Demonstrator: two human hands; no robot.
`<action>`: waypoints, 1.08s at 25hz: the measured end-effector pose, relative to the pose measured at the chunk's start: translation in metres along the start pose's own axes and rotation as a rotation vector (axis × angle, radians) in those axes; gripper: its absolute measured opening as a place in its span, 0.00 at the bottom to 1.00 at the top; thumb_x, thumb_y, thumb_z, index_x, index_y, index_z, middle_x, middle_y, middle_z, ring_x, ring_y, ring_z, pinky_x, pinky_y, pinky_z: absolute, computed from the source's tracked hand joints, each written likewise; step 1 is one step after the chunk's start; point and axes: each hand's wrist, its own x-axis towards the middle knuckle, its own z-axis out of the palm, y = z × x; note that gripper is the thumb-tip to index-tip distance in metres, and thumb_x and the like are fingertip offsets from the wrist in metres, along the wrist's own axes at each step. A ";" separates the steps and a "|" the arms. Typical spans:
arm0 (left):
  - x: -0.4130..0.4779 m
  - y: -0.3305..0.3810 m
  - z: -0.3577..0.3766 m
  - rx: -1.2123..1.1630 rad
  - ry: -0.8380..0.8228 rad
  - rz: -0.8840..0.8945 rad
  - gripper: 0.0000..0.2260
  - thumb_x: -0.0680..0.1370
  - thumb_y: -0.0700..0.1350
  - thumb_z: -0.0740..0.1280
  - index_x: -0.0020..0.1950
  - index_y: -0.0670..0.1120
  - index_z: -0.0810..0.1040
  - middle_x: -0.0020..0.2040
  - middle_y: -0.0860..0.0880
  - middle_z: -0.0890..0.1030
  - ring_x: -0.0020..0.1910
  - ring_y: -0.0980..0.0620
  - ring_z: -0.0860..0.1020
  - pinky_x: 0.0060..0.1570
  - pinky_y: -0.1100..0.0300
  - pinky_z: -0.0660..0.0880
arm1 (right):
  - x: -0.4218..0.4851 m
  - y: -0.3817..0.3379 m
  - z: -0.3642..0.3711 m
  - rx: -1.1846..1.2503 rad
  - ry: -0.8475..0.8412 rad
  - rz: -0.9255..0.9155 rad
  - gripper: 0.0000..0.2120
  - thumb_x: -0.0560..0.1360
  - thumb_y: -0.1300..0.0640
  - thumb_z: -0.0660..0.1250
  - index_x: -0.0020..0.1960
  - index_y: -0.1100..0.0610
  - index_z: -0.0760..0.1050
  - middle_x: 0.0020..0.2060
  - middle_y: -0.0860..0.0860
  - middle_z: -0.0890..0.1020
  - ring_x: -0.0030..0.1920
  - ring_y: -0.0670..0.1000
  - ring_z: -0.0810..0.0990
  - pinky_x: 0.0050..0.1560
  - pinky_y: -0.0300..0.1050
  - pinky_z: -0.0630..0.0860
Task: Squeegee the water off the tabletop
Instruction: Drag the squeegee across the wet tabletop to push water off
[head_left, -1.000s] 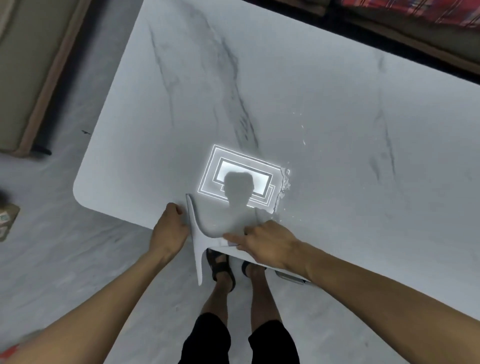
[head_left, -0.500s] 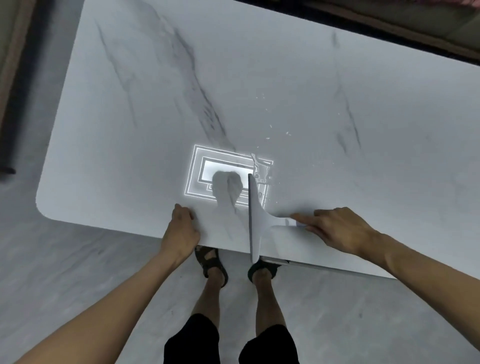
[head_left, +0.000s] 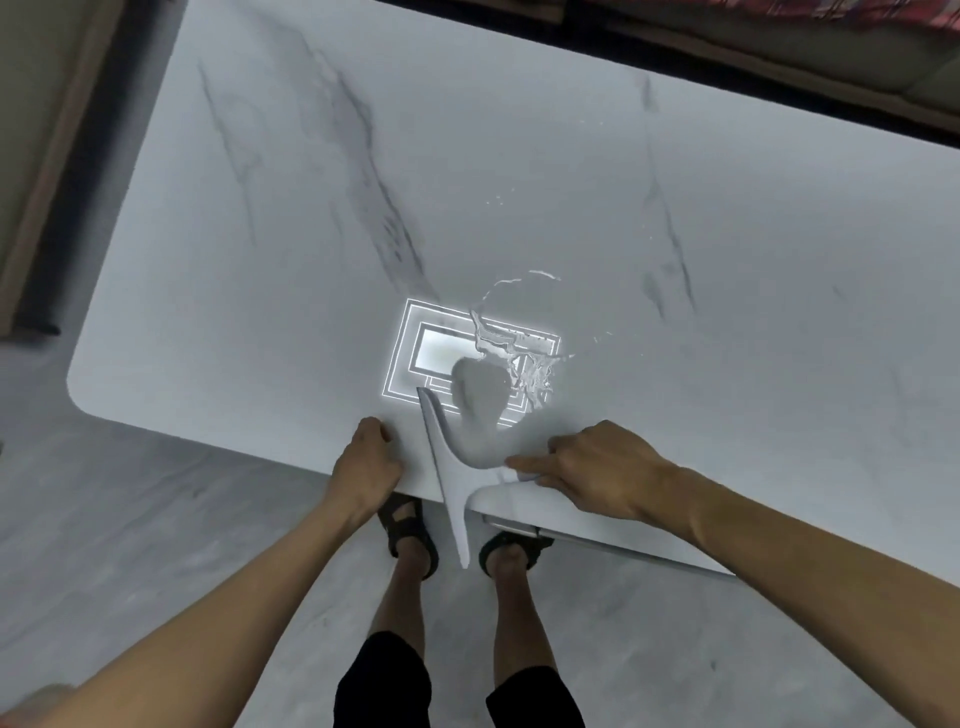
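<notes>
It looked like a home. Beyond the right hand (head_left: 602, 467), past the marble-look table (head_left: 519, 156), plaid fabric (head_left: 883, 13) and a cushioned seat (head_left: 779, 47) showed.

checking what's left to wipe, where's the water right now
In the head view the water sits by the near edge of the tabletop, over the right side of the light reflection, beyond and right of the squeegee in the right hand.

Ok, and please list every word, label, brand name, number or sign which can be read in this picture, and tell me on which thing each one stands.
None: no readable text shows in this view.
squeegee: plain pale surface, no brand or label visible.
tabletop: only grey marble veins and water; the bright nested rectangles are a light pattern, not letters.
checked cloth at the top right: pattern only, no writing.
</notes>
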 end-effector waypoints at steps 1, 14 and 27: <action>0.000 0.001 0.002 -0.007 0.002 -0.021 0.15 0.74 0.36 0.61 0.60 0.43 0.67 0.49 0.46 0.76 0.44 0.45 0.75 0.42 0.55 0.71 | 0.012 -0.005 0.003 -0.031 -0.032 -0.044 0.20 0.83 0.48 0.51 0.75 0.39 0.58 0.50 0.52 0.79 0.48 0.58 0.80 0.39 0.46 0.66; -0.015 0.063 0.039 0.106 -0.099 0.087 0.08 0.75 0.37 0.60 0.52 0.44 0.66 0.53 0.44 0.72 0.43 0.45 0.74 0.40 0.56 0.69 | -0.094 0.102 0.019 0.029 0.012 0.243 0.20 0.82 0.44 0.48 0.72 0.32 0.57 0.48 0.46 0.79 0.47 0.53 0.80 0.40 0.42 0.65; 0.041 0.105 -0.037 -0.033 0.112 0.153 0.09 0.77 0.40 0.60 0.54 0.37 0.75 0.49 0.42 0.77 0.44 0.46 0.73 0.43 0.57 0.69 | -0.011 0.126 -0.071 0.683 0.497 0.680 0.14 0.82 0.44 0.51 0.61 0.46 0.70 0.36 0.48 0.78 0.41 0.58 0.77 0.42 0.50 0.73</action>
